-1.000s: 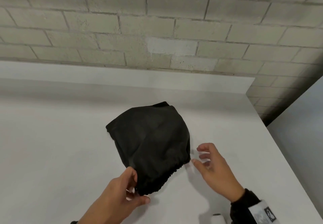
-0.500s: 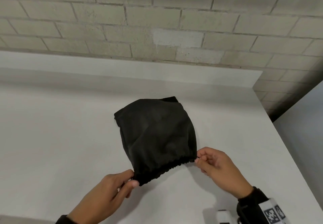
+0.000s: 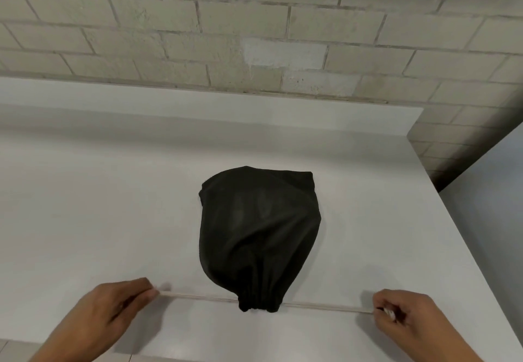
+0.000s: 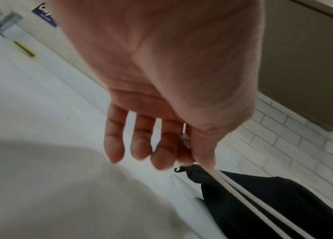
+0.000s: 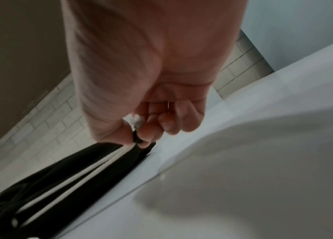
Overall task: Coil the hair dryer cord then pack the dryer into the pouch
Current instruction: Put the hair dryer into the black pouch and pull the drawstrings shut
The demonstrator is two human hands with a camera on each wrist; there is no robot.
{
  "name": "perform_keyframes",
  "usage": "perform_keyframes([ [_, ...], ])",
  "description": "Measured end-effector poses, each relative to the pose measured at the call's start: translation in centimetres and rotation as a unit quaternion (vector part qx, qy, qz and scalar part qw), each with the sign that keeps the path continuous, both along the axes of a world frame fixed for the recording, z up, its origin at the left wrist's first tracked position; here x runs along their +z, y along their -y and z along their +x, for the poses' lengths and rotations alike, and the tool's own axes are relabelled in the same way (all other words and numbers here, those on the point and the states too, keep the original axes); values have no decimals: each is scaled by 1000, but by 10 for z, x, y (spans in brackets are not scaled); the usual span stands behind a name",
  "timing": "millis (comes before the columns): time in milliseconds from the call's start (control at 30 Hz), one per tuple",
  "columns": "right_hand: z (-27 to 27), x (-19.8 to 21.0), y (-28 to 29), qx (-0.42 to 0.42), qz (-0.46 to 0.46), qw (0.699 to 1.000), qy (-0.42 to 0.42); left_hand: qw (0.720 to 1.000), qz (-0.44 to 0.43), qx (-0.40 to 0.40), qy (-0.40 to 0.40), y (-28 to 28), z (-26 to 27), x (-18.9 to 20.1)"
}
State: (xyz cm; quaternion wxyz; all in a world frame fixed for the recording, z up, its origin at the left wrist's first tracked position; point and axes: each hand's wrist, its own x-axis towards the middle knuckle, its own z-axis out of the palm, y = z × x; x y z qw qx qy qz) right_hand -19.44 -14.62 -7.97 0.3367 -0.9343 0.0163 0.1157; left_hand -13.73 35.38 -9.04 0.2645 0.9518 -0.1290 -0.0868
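Note:
A bulging black fabric pouch (image 3: 259, 231) lies on the white table (image 3: 99, 206), its mouth gathered tight at the near end. The hair dryer is hidden, presumably inside. White drawstrings run taut out of both sides of the mouth. My left hand (image 3: 150, 291) pinches the left drawstring (image 3: 198, 296) between thumb and forefinger, its other fingers loose. My right hand (image 3: 377, 309) pinches the right drawstring (image 3: 325, 306) near its knotted end. In the left wrist view the doubled cord (image 4: 253, 203) runs from my fingertips (image 4: 161, 160) down to the pouch (image 4: 274, 210). The right wrist view shows the cord (image 5: 75, 176) likewise.
A pale brick wall (image 3: 254, 36) stands behind the table's raised back ledge. The table's right edge (image 3: 464, 248) drops off beside a grey panel. The near edge runs just under my wrists.
Both hands have pulled apart sideways, drawing the strings out and cinching the pouch's mouth from wide to tightly gathered. The pouch has turned so its mouth faces me.

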Motion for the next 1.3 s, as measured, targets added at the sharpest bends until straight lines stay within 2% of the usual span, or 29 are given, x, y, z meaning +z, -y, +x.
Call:
perform_keyframes([
  [67, -4, 0, -2, -6, -6, 1000, -9, 1000, -6, 8, -6, 6, 1, -3],
  [167, -8, 12, -8, 47, -62, 994, -80, 993, -19, -43, -104, 8, 2, 0],
  [233, -9, 26, -18, 82, -137, 981, -113, 994, -13, -50, -100, 9, 5, 12],
  [267, -7, 29, -23, 94, -139, 979, -114, 996, -29, -37, -78, 12, 8, 19],
  [367, 14, 29, -39, 72, 0, 996, -51, 989, -142, 30, -26, 41, 25, 36],
  [433, 38, 27, -51, 18, 61, 998, 17, 975, -190, 102, -52, 67, 43, 39],
  [500, 64, 27, -69, -54, 110, 992, 39, 954, -217, 168, -117, 88, 61, 34],
  [567, 88, 23, -83, -120, 184, 975, -17, 923, -259, 214, -188, 108, 77, 30],
  [633, 109, 23, -93, -180, 286, 938, -83, 877, -333, 232, -256, 125, 87, 26],
  [700, 122, 23, -96, -216, 358, 903, -102, 836, -392, 234, -303, 135, 95, 19],
  [767, 132, 20, -95, -217, 383, 890, -114, 821, -415, 224, -321, 140, 100, 13],
  [833, 138, 13, -97, -201, 423, 874, -128, 828, -418, 211, -309, 148, 102, 10],
  [867, 141, 8, -99, -190, 436, 870, -130, 841, -411, 198, -291, 154, 102, 12],
  [1000, 153, -3, -114, -166, 402, 898, -70, 891, -360, 156, -229, 168, 103, 18],
  [1200, 193, 7, -141, -161, 437, 885, -29, 882, -396, 175, -186, 147, 146, 38],
  [1300, 228, 4, -157, -192, 480, 855, -31, 881, -403, 184, -168, 136, 184, 52],
])
